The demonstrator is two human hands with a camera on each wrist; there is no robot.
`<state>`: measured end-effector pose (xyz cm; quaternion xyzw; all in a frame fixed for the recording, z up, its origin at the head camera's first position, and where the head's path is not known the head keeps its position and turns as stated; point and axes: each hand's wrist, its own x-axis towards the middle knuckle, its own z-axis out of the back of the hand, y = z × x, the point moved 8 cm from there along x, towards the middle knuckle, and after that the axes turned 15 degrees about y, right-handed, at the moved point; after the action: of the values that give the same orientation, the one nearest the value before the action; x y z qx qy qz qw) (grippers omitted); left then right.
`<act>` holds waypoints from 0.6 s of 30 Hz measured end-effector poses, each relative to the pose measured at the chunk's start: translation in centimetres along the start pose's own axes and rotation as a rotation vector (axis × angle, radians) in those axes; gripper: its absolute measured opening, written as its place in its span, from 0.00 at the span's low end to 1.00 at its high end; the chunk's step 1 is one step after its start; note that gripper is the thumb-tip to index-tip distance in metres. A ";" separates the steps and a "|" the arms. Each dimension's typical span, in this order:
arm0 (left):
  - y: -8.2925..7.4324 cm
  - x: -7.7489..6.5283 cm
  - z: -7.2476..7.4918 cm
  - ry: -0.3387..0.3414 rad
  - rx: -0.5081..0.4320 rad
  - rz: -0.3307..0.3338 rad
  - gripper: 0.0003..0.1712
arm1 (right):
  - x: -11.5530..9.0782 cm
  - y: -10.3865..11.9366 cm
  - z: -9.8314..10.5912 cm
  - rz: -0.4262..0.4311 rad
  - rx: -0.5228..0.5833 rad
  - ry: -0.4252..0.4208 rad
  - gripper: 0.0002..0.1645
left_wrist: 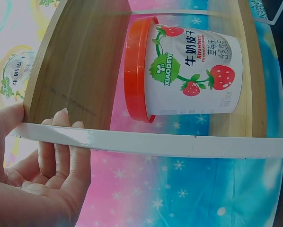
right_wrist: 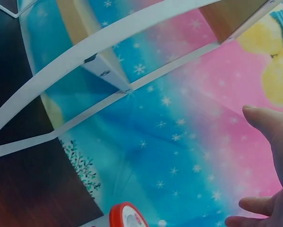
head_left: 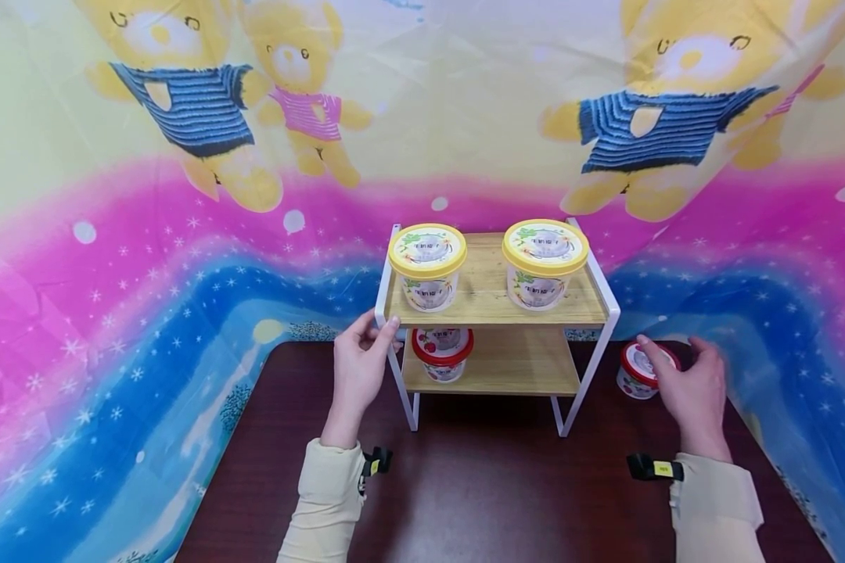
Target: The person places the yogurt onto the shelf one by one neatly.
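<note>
A small two-tier shelf (head_left: 482, 293) with wooden boards and a white metal frame stands on the table. My left hand (head_left: 357, 367) grips its front left upper corner, with the thumb at the board's edge and the fingers curled round the white post (left_wrist: 170, 143). On the lower board sits a red-lidded strawberry milk cup (left_wrist: 193, 71), upright and untouched. My right hand (head_left: 693, 391) hovers beside another red-lidded cup (head_left: 637, 381), thumb and fingers spread. The right wrist view shows a gap between that hand and the red lid (right_wrist: 125, 216).
Two yellow-lidded cups stand on the top board, one at the left (head_left: 428, 266) and one at the right (head_left: 544, 266). The dark wooden table (head_left: 479, 485) extends in front of the shelf. A cloth backdrop (head_left: 451, 117) printed with bears hangs close behind.
</note>
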<state>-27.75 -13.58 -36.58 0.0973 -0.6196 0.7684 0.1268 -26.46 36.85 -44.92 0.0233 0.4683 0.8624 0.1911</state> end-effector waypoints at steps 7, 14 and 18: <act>0.0 0.0 0.0 -0.001 -0.005 0.000 0.24 | 0.7 -1.0 -0.4 -0.001 -0.033 0.014 0.63; 0.0 0.0 -0.1 0.002 -0.012 0.001 0.24 | 1.3 -2.2 -0.9 -0.006 -0.040 0.035 0.62; 0.0 0.0 -0.1 0.002 -0.010 0.003 0.24 | 1.8 -3.0 -1.3 0.009 -0.039 0.035 0.62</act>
<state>-27.73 -13.51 -36.61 0.0949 -0.6235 0.7656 0.1268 -27.53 37.89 -48.36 0.0065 0.4547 0.8724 0.1793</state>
